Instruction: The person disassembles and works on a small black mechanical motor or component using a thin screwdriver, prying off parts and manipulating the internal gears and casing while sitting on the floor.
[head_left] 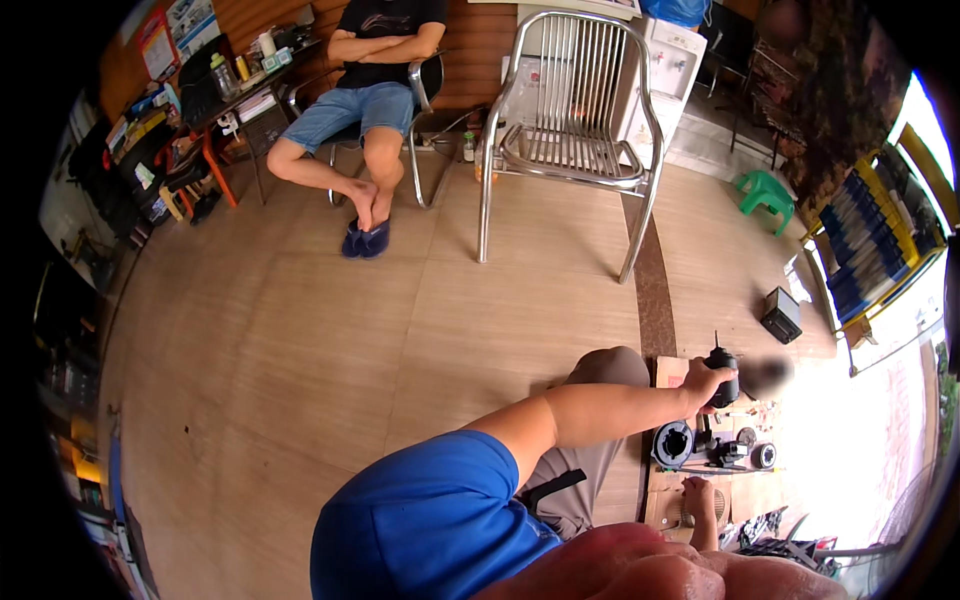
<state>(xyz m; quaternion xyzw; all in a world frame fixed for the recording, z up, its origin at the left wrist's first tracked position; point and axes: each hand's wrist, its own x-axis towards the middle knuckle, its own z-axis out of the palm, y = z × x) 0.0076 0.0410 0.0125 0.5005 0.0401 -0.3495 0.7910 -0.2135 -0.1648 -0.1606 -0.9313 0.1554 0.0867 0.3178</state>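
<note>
My left hand (706,386) is wrapped round a black cylindrical part (723,380) with a thin shaft pointing up, much like a small motor. It holds this part above a cardboard sheet (667,370) on the floor. Nearer to me, my right hand (699,492) is low over the cardboard with its fingers curled; whatever they may hold is too small to make out. Between the hands lie a black ring-shaped part (673,444), a black blocky part (731,454) and a small round part (765,456). A round grille-like piece (690,512) is partly hidden beside my right hand.
A metal armchair (575,150) stands ahead, and a seated person (375,110) with crossed arms is left of it. To the right are a green stool (767,198), a black box (781,315) and a yellow-framed rack (870,240). Glare washes out the right side.
</note>
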